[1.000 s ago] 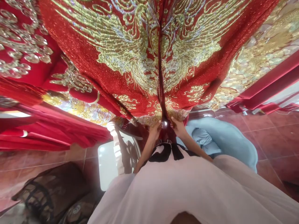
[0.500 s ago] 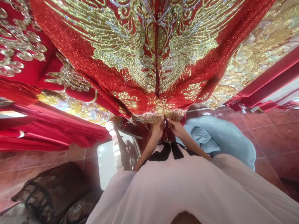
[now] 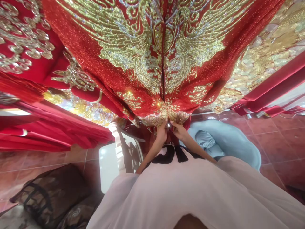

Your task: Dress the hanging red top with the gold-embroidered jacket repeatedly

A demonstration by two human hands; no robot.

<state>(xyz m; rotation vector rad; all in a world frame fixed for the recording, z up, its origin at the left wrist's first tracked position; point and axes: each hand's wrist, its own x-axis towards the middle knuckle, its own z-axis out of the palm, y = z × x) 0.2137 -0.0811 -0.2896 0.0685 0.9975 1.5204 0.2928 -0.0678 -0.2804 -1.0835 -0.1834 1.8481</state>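
Observation:
A red garment [image 3: 152, 63] with dense gold and silver embroidery hangs in front of me and fills the upper view. A seam or opening runs down its middle. My left hand [image 3: 161, 133] pinches the gold-trimmed lower hem just left of that seam. My right hand [image 3: 178, 129] pinches the hem just right of it. Both hands are closed on the cloth, almost touching each other, with something small and shiny [image 3: 168, 125] between their fingertips. My white top [image 3: 190, 197] with a black bow covers the lower view.
More red and gold garments [image 3: 23, 51] hang at the left and right. Below are a light blue padded seat [image 3: 228, 140], a white chair or table [image 3: 111, 162], a dark patterned cushion [image 3: 52, 194] at lower left, and a red tiled floor [image 3: 281, 136].
The gap in the garment's lower seam has closed as my hands drew the two hem edges together. The hands have risen slightly.

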